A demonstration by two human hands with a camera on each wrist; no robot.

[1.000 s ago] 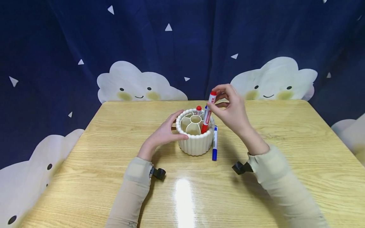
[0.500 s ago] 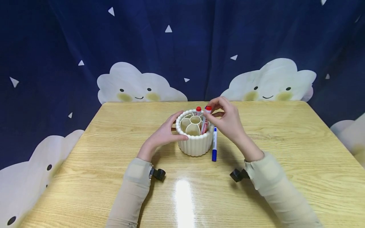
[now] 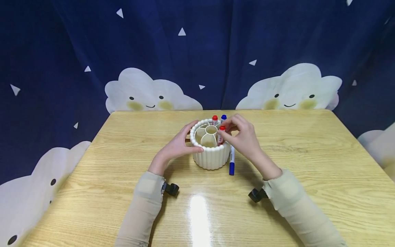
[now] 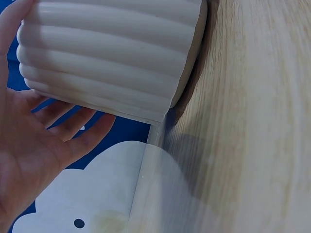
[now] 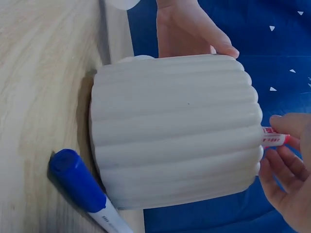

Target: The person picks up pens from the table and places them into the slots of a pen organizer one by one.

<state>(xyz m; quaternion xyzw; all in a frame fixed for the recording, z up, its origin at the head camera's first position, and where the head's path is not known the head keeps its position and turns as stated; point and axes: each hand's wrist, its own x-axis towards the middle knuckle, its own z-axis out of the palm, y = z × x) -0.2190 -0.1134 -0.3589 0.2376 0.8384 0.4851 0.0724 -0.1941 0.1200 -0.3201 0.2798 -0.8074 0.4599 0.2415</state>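
Observation:
A cream ribbed pen holder with petal-shaped compartments stands upright on the table. My left hand holds its left side, thumb at the front rim and fingers curving round behind. With thumb and fingertips my right hand pinches the red cap end of a red marker, whose lower part is down in a front-right compartment. Another red marker and a blue marker stand in compartments at the back. Beside the holder, on the right, a second blue marker lies on the table.
The wooden table reaches back to a dark blue curtain printed with clouds and triangles. Each sleeve carries a small black wrist camera, one at the left cuff and one at the right.
My right hand has lowered the red marker into the front-right compartment, so only its top shows. The blue marker at the back is uncovered. My left hand stays on the holder.

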